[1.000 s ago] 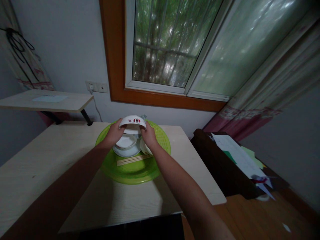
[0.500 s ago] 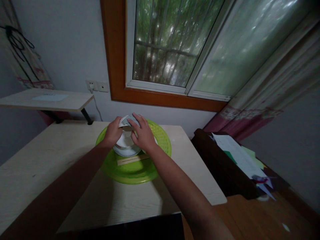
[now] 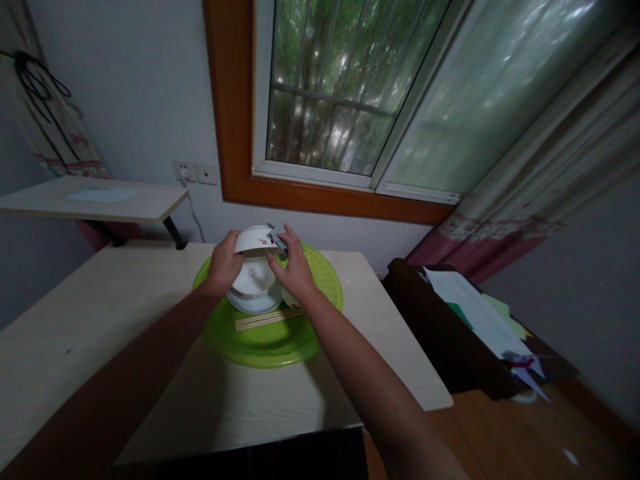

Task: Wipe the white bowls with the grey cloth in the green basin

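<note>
Right hand [image 3: 296, 269] and one cloth [image 3: 277, 239] have shifted rightward on one bowl [image 3: 253, 239].

Open room, seen from where I stand: the table [image 3: 100, 300] left and right of the green tray [image 3: 280, 353], plus a front gap between the forearms, leading over the chopsticks [image 3: 265, 321] to the lower bowl [image 3: 253, 279]. Obstacles at the tray's far half: left hand [image 3: 225, 263], raised bowl [image 3: 253, 239] and right hand [image 3: 294, 272] with grey cloth [image 3: 278, 244], together blocking passage from behind. Bounds: wall [image 3: 320, 235] close behind, shelf [image 3: 145, 200] on a dark leg [image 3: 174, 233] at left, dark furniture [image 3: 435, 333] beyond the right edge.
</note>
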A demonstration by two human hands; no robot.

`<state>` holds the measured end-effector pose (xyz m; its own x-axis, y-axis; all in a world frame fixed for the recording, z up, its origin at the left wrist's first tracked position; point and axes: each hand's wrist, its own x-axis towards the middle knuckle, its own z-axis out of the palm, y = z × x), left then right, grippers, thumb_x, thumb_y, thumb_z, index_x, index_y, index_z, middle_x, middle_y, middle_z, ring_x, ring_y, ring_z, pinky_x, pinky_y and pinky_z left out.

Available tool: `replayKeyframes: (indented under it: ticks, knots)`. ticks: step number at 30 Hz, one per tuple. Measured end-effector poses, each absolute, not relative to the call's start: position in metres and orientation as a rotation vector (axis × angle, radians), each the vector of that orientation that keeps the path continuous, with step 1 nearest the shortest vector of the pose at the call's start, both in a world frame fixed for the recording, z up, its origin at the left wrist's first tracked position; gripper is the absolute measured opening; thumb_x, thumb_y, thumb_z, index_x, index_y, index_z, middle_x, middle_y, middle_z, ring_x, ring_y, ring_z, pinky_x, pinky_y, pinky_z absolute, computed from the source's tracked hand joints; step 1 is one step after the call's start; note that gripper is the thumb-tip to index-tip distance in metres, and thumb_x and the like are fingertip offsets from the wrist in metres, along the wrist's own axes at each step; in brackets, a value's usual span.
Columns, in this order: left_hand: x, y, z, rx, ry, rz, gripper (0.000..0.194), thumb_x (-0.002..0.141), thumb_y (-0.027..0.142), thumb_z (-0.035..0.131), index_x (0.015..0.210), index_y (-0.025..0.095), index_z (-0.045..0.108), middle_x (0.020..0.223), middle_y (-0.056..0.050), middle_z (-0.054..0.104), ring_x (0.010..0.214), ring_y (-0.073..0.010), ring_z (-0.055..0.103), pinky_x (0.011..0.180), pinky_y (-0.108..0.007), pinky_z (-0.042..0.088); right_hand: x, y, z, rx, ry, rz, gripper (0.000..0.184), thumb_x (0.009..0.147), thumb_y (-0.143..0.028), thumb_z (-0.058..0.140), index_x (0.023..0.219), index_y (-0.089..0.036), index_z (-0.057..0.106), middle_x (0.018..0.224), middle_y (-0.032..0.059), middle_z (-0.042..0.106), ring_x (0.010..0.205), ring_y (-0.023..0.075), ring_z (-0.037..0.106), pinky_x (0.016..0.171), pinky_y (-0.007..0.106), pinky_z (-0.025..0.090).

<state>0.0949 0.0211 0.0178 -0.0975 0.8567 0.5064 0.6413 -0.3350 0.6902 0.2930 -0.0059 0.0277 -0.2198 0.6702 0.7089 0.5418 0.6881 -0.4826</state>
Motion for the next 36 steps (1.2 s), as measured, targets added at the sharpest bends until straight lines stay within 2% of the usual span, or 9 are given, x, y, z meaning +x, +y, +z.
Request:
replayKeyframes:
  ticks: [3, 8, 12, 18, 22, 26, 31, 34, 36]
  knots:
    - [0.095, 0.02, 0.019, 1.921, 1.648, 1.408, 0.045, 0.076, 0.009, 0.046, 0.117, 0.018, 0.062, 0.109, -0.009, 0.071, 0.1, -0.0255, 0.064, 0.092, -0.036, 0.049, 0.293, -0.004, 0.025, -0.953, -1.828, 0.163, 0.051, 0.093, -0.032, 0.063, 0.139, -0.024, 0.042, 0.163, 0.0163, 0.026, 0.154, 0.0269, 0.027, 0.122, 0.052, 0.033]
    - [0.096, 0.02, 0.021, 1.919, 1.708, 1.374, 0.043, 0.077, 0.01, 0.047, 0.116, 0.019, 0.063, 0.108, -0.009, 0.071, 0.101, -0.0253, 0.065, 0.091, -0.034, 0.05, 0.291, 0.005, 0.015, -0.955, -1.578, 0.293, 0.058, 0.09, -0.04, 0.068, 0.136, -0.024, 0.037, 0.142, 0.0153, 0.04, 0.136, 0.0244, 0.048, 0.11, 0.045, 0.049]
    - [0.096, 0.019, 0.022, 1.928, 1.747, 1.341, 0.048, 0.074, 0.006, 0.045, 0.116, 0.02, 0.062, 0.109, -0.008, 0.072, 0.103, -0.024, 0.065, 0.091, -0.033, 0.049, 0.293, 0.012, 0.008, -0.975, -1.519, 0.386, 0.048, 0.087, -0.044, 0.07, 0.12, -0.024, 0.042, 0.123, 0.0094, 0.05, 0.119, 0.0225, 0.056, 0.102, 0.043, 0.053]
    - [0.095, 0.021, 0.018, 1.948, 1.721, 1.373, 0.047, 0.075, 0.006, 0.045, 0.117, 0.017, 0.062, 0.109, -0.008, 0.071, 0.1, -0.0237, 0.064, 0.091, -0.034, 0.05, 0.297, 0.012, 0.013, -1.052, -1.527, 0.328, 0.03, 0.085, -0.039, 0.069, 0.1, -0.023, 0.05, 0.106, 0.0047, 0.053, 0.102, 0.0209, 0.056, 0.093, 0.038, 0.054]
    - [0.094, 0.023, 0.017, 1.958, 1.716, 1.378, 0.049, 0.073, 0.005, 0.045, 0.117, 0.018, 0.062, 0.109, -0.009, 0.071, 0.102, -0.0241, 0.065, 0.09, -0.033, 0.05, 0.298, 0.012, 0.014, -1.08, -1.539, 0.293, 0.026, 0.084, -0.039, 0.07, 0.092, -0.023, 0.052, 0.1, 0.0034, 0.053, 0.098, 0.0203, 0.055, 0.089, 0.036, 0.054]
    - [0.093, 0.023, 0.017, 1.992, 1.706, 1.38, 0.045, 0.076, 0.008, 0.046, 0.117, 0.017, 0.063, 0.109, -0.01, 0.072, 0.101, -0.0249, 0.065, 0.09, -0.035, 0.05, 0.298, 0.015, 0.011, -1.035, -1.537, 0.303, 0.029, 0.084, -0.034, 0.069, 0.105, -0.022, 0.056, 0.11, 0.0061, 0.055, 0.106, 0.0207, 0.058, 0.095, 0.037, 0.054]
    - [0.094, 0.022, 0.018, 2.061, 1.719, 1.333, 0.047, 0.077, 0.009, 0.046, 0.12, 0.019, 0.062, 0.113, -0.009, 0.072, 0.105, -0.0236, 0.065, 0.094, -0.034, 0.05, 0.3, 0.016, 0.012, -0.971, -1.686, 0.222, 0.049, 0.08, -0.022, 0.065, 0.128, -0.019, 0.055, 0.134, 0.0134, 0.052, 0.128, 0.0244, 0.052, 0.109, 0.041, 0.048]
    - [0.095, 0.021, 0.018, 2.127, 1.703, 1.305, 0.049, 0.076, 0.007, 0.046, 0.122, 0.018, 0.061, 0.114, -0.01, 0.071, 0.108, -0.0249, 0.064, 0.096, -0.035, 0.05, 0.3, 0.012, 0.017, -1.015, -1.83, 0.138, 0.061, 0.081, -0.022, 0.064, 0.141, -0.021, 0.051, 0.153, 0.0146, 0.041, 0.141, 0.0275, 0.042, 0.118, 0.046, 0.038]
    - [0.096, 0.021, 0.018, 2.165, 1.684, 1.289, 0.051, 0.075, 0.006, 0.046, 0.122, 0.018, 0.061, 0.114, -0.01, 0.071, 0.109, -0.0253, 0.064, 0.097, -0.036, 0.049, 0.3, 0.009, 0.02, -1.058, -1.917, 0.077, 0.071, 0.081, -0.023, 0.064, 0.15, -0.024, 0.044, 0.162, 0.0124, 0.031, 0.145, 0.0295, 0.038, 0.119, 0.049, 0.036]
